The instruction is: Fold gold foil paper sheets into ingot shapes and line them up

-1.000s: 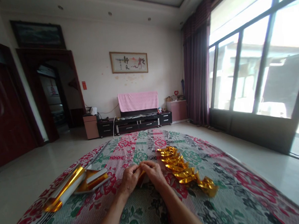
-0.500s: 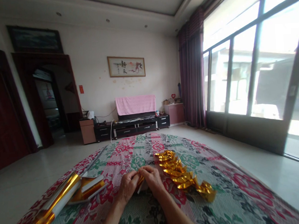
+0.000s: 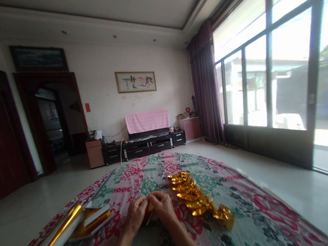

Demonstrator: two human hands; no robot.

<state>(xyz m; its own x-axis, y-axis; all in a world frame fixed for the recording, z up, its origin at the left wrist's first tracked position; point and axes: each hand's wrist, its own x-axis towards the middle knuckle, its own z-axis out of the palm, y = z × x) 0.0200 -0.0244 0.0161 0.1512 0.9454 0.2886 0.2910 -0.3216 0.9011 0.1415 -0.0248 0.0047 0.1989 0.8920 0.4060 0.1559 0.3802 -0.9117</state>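
Note:
My left hand [image 3: 138, 213] and my right hand [image 3: 161, 205] meet over the middle of the flowered cloth. Between them they pinch a piece of gold foil paper [image 3: 148, 211], its pale side showing below the fingers; most of it is hidden by the hands. To the right lies a row of folded gold foil ingots [image 3: 193, 197], set close against one another. On the left are a rolled bundle of gold foil sheets [image 3: 59, 233] and a second loose stack of gold foil paper [image 3: 93, 219], its white backing partly showing.
The flowered cloth [image 3: 260, 213] covers the rounded surface before me. Farther off, a low black cabinet [image 3: 143, 148] bears something draped with a pink cloth [image 3: 147, 121]. A dark-framed glass door [image 3: 287, 77] stands at the right, beside a purple curtain [image 3: 205, 86].
The camera has tilted up a little, so the room sits lower in view. Both hands stay together on the gold foil paper, with only slight finger movement.

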